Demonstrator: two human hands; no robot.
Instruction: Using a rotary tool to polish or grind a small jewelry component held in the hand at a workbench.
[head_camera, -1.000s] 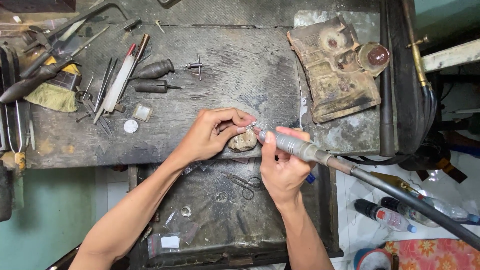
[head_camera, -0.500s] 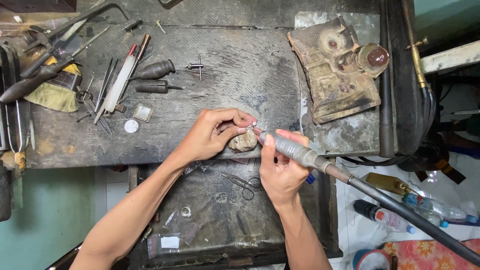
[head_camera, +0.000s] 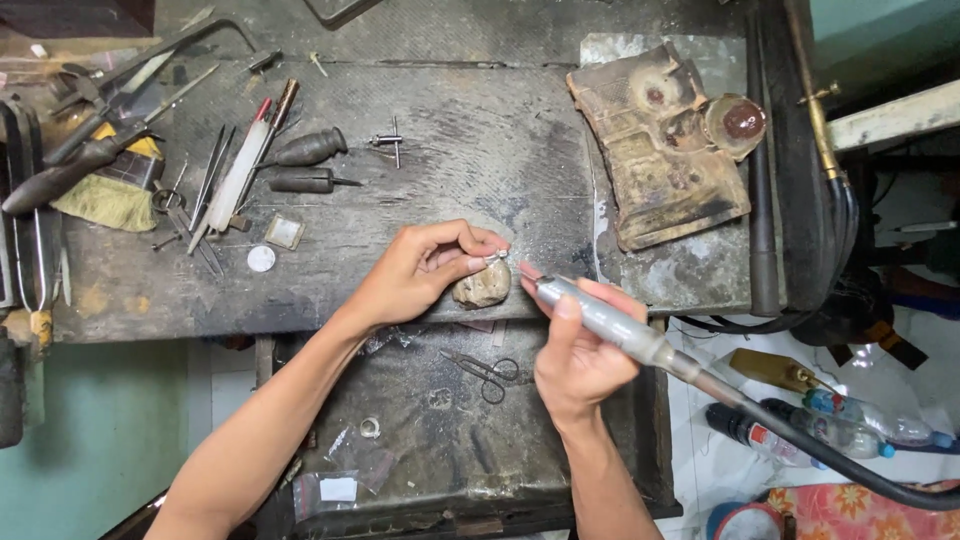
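left hand (head_camera: 425, 270) fingers pinched shut on a small metal piece (head_camera: 497, 255), held just above the worn peg (head_camera: 482, 284) at the desk (head_camera: 470, 150) front edge. right hand (head_camera: 580, 355) fingers wrapped around the rotary handpiece (head_camera: 600, 318), its tip just beside the piece. scissors (head_camera: 487, 368) lie in the tray (head_camera: 420, 440) below.

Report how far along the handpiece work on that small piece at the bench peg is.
Done: the left hand has a small metal piece pinched and braced at the wooden peg. In hand: the right hand grips the rotary handpiece, its tip just beside the piece; contact cannot be told. Left: the piece is too small to judge its finish. The scissors in the tray below lie untouched.
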